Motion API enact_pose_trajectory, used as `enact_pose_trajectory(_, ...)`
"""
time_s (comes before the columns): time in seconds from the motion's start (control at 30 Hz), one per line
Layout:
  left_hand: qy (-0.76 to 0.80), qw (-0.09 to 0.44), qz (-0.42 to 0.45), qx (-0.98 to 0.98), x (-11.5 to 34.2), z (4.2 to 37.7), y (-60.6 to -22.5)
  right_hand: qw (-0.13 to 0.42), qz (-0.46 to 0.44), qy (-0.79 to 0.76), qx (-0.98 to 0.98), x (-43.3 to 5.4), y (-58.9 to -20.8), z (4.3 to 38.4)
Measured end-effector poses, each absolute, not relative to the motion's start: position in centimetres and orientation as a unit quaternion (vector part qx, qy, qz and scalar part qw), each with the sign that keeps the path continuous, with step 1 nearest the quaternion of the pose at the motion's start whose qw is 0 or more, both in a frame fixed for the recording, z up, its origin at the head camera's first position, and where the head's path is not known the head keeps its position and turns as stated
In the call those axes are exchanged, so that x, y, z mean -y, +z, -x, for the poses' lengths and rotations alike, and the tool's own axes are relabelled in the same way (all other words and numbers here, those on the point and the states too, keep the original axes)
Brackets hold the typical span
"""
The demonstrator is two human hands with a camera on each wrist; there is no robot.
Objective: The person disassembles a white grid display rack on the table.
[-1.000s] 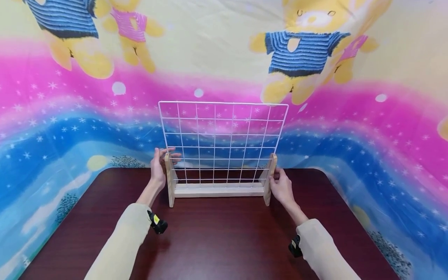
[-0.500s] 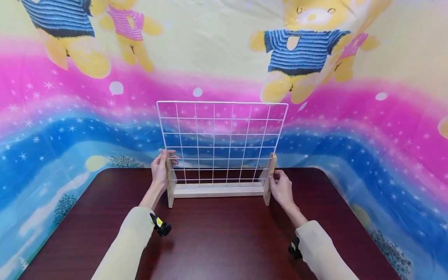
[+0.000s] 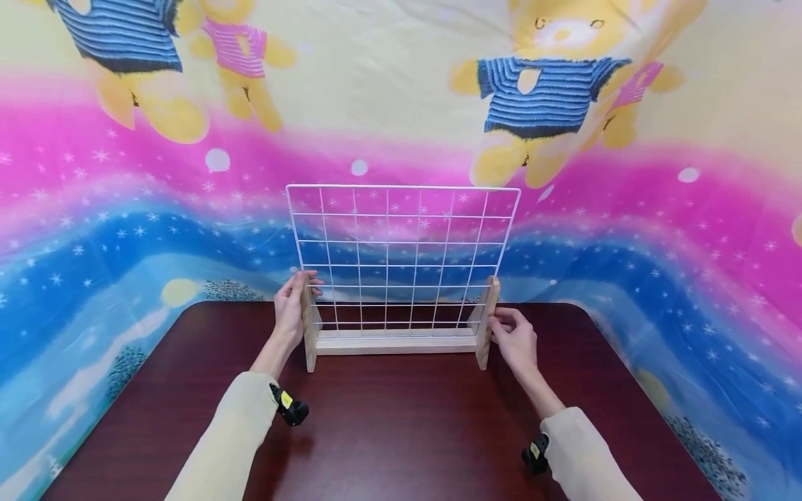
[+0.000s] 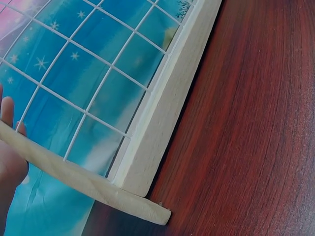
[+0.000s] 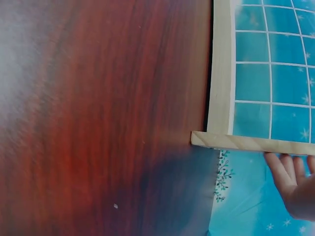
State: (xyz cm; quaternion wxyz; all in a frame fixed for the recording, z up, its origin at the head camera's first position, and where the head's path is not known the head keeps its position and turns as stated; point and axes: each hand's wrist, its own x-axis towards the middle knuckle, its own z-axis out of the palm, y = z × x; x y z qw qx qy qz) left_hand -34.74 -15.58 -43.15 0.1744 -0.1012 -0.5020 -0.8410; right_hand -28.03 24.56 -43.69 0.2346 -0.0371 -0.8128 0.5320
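Note:
A white wire grid rack (image 3: pixel 401 264) stands upright between two light wooden side pieces, joined along the bottom by a pale wooden bar (image 3: pixel 396 342). My left hand (image 3: pixel 290 306) grips the upper part of the left side piece (image 3: pixel 310 327), its thumb on the near side and its fingers reaching behind. In the left wrist view, fingertips (image 4: pixel 7 110) show past that wooden edge. On the other side, my right hand (image 3: pixel 516 341) touches the outer face of the right side piece (image 3: pixel 486 327) with its fingertips. The right wrist view shows its fingers (image 5: pixel 285 169) extended against the wood.
The rack stands on a dark red-brown wooden table (image 3: pixel 401 424) with rounded far corners. Behind the table hangs a printed cloth (image 3: pixel 401 90) with bears and snowflakes. Each sleeve cuff has a small black camera (image 3: pixel 292 409) strapped to it.
My left hand has closed from spread fingers into a grip on the left side piece. My right hand has shifted slightly right, its fingertips still at the wood. The rack stays in place.

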Motion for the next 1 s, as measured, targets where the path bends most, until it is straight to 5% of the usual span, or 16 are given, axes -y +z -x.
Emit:
enact_pose_trajectory(0.23, -0.840, 0.159, 0.108, 0.508, 15.7, 34.9, -43.2, 0.346, 0.005, 0.518, 0.782, -23.1, -43.3, 26.6)
enact_pose_trajectory(1.0, -0.827, 0.170, 0.119, 0.523, 16.0, 34.4, -43.1, 0.311, -0.061, 0.556, 0.768, -15.8, -44.7, 28.9)
